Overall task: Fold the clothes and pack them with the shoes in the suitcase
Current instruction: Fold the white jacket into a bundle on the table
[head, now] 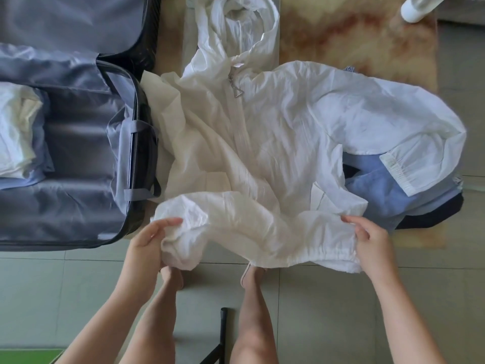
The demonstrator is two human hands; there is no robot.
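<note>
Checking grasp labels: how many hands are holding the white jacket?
2: left hand grips the white jacket at its bunched left end; right hand pinches the hem on the right.

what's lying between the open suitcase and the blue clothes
The white hooded jacket lies spread between the suitcase and the blue clothes, as the head view shows.

The white jacket [262, 132] I hold is thin, crinkled, matt cloth with a small shiny metal zip pull [237, 93], the suitcase [78, 200] at nine o'clock has a smooth grey lining with a soft sheen, and the blue cloth [378, 190] at four o'clock looks matt.
</note>
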